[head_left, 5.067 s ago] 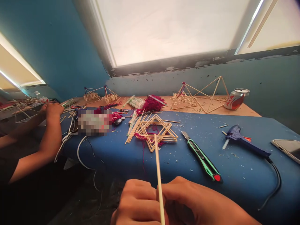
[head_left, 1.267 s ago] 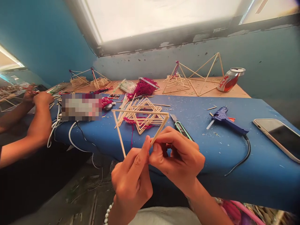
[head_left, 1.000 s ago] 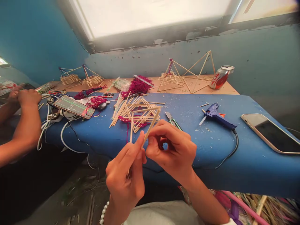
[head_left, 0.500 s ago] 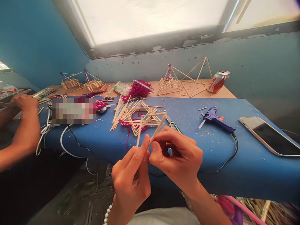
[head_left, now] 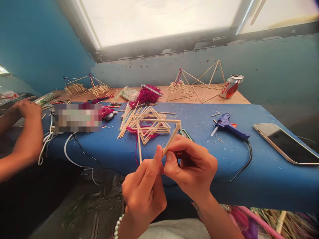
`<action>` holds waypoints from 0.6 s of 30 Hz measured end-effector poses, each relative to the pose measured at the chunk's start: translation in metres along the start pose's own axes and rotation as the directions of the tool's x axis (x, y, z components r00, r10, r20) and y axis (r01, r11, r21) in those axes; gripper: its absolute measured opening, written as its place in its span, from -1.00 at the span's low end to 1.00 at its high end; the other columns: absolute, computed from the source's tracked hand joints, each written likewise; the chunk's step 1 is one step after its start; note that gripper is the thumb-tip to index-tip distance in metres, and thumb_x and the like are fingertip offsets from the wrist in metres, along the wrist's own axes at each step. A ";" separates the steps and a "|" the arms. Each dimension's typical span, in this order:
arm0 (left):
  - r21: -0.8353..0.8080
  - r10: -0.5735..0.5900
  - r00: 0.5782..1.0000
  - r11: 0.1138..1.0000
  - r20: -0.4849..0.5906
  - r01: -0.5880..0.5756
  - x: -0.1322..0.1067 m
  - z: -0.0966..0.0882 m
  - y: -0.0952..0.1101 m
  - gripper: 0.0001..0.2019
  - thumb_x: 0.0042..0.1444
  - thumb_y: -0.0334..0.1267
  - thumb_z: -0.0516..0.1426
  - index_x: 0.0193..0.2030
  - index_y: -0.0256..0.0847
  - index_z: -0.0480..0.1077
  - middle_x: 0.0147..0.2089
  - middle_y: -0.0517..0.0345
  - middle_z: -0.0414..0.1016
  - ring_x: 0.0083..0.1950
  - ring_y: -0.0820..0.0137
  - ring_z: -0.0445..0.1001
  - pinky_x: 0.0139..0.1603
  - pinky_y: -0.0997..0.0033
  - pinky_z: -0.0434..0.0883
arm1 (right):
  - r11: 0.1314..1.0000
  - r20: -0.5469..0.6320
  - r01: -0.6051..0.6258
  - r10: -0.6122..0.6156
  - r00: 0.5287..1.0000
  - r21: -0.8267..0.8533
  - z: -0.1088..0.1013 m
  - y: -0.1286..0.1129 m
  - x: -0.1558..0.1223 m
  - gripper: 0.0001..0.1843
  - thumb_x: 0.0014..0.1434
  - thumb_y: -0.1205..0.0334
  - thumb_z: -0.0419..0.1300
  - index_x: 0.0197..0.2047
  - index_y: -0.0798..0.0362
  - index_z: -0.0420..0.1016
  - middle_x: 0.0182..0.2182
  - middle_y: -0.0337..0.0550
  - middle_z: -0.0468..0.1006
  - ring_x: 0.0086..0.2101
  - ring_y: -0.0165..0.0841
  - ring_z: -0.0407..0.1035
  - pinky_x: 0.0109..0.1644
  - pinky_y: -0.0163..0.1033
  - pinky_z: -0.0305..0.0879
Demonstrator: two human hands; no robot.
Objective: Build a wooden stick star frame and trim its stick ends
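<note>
Between my hands, above the table's front edge, is a wooden stick frame (head_left: 159,121) of thin sticks joined at the corners. My left hand (head_left: 146,189) is closed round its near end, which the fingers hide. With thumb and fingers my right hand (head_left: 191,166) pinches the right-hand stick of the same frame. Behind it on the blue table lie a star-shaped stick lattice (head_left: 152,114), several loose sticks (head_left: 123,131) and some magenta yarn (head_left: 133,130). A green-handled utility knife (head_left: 185,133) lies just beyond my right hand.
To the right are a blue glue gun (head_left: 228,126) with its cord and a phone (head_left: 286,142). A drink can (head_left: 231,87) and stick pyramids (head_left: 183,84) stand at the back. Another person's arm (head_left: 27,132) reaches in at the left, near white cables (head_left: 66,149).
The stick frame has turned and shifted slightly, its far stick now more level and its left stick spread further left. Both my hands have moved a little to the right, still gripping it.
</note>
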State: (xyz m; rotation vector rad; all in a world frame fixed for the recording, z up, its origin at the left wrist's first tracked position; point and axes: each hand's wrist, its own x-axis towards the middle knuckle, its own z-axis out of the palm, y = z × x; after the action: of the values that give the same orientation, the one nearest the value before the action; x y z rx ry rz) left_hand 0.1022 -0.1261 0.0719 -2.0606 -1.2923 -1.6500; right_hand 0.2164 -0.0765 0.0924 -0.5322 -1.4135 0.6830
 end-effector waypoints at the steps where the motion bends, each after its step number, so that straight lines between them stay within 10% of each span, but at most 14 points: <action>1: -0.049 -0.023 1.000 0.999 0.018 0.024 0.001 -0.001 0.001 -0.31 0.23 -0.70 0.13 0.46 -0.17 0.32 -0.32 0.23 0.53 -0.42 0.59 0.45 -0.44 0.60 0.30 | 1.000 0.000 -0.014 0.014 1.000 0.019 0.000 0.000 0.001 -0.79 0.17 0.54 0.18 -0.34 0.01 0.41 -0.51 -0.37 0.33 -0.56 -0.56 0.18 -0.54 -0.40 0.12; 7: -0.179 -0.081 0.995 0.980 0.051 0.089 0.005 -0.004 0.005 -0.37 0.25 -0.70 0.11 0.40 -0.19 0.40 -0.32 0.26 0.50 -0.36 0.61 0.46 -0.40 0.66 0.35 | 0.999 0.003 -0.013 0.013 1.000 0.031 -0.005 -0.001 0.009 -0.78 0.13 0.56 0.15 -0.38 0.02 0.39 -0.53 -0.38 0.35 -0.56 -0.56 0.19 -0.56 -0.41 0.12; 18: -0.136 -0.105 0.994 0.985 0.007 0.105 0.002 -0.009 0.002 -0.43 0.29 -0.64 0.13 0.35 -0.07 0.47 -0.36 0.25 0.52 -0.41 0.57 0.47 -0.46 0.61 0.33 | 0.850 -0.087 0.167 -0.241 0.967 -0.500 -0.027 0.006 0.015 -0.81 0.15 0.51 0.25 -0.29 0.00 0.50 -0.48 -0.39 0.46 -0.58 -0.58 0.20 -0.52 -0.41 0.19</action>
State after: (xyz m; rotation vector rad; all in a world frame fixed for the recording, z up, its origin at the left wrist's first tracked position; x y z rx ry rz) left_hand 0.0975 -0.1323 0.0778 -2.1007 -1.3445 -1.8307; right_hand 0.2425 -0.0607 0.0961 -0.7963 -1.4780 0.0979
